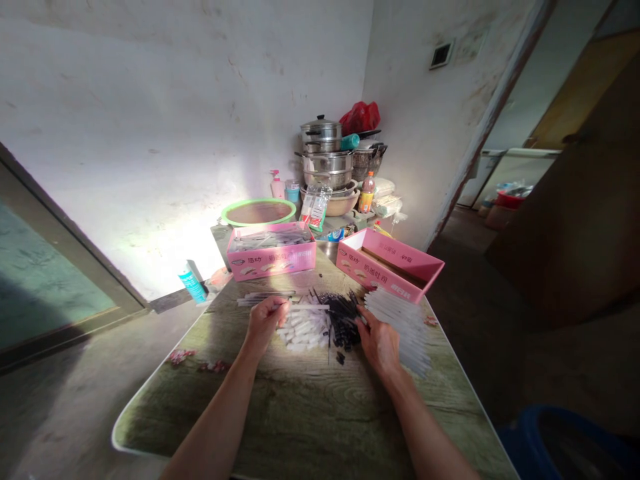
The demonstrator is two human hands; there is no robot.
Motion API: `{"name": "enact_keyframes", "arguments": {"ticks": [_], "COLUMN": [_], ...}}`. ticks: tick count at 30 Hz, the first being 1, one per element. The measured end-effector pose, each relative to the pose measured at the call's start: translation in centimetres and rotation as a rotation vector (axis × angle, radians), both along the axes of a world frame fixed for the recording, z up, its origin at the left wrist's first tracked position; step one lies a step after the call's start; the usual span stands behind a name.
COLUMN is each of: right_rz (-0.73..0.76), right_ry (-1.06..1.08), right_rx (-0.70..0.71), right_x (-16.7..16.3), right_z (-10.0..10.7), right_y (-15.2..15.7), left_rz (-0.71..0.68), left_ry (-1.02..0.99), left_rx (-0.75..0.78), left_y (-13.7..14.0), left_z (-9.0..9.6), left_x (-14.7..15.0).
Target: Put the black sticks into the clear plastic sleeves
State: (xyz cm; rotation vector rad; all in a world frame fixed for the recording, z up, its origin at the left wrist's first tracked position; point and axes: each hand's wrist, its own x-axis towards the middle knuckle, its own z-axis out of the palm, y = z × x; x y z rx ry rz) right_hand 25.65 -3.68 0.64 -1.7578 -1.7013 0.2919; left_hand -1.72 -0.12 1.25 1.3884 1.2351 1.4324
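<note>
Pinched in my left hand is a thin white tube, pointing right above a heap of short white pieces. My right hand is at the right edge of a pile of small black parts. Its thumb and fingers are closed together; what they hold, if anything, is too small to make out. Many long translucent tubes lie in a spread just right of that hand. A few slim tubes lie beyond my left hand.
A pink box filled with slim tubes stands at the back of the wood-patterned table. Another pink box, its brown inside showing, sits back right. Behind them are a green-rimmed basin, stacked steel pots and a bottle.
</note>
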Motion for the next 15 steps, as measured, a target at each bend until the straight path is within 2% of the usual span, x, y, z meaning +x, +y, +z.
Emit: {"name": "enact_keyframes", "arguments": {"ticks": [3,7,10,15], "right_rz": [0.199,0.398,0.409,0.408], "right_ry": [0.311,0.662,0.843,0.948], "right_rx": [0.033,-0.234,-0.367,-0.432], "right_x": [-1.0,-1.6,-1.5,-1.1], "right_z": [0.4,0.6,0.5,0.5], "right_y": [-0.5,-0.8,-0.6,-0.6], "left_rz": [-0.081,-0.209,-0.255,-0.209], "left_ry": [0.071,0.118,0.101,0.159], "left_rx": [-0.024,-0.055,-0.039,0.002], "left_y": [-0.6,-1.3,-1.4,-0.9], "left_z": [0.2,0.7,0.8,0.0], "left_x": [1.4,2.6,2.8,2.2]}}
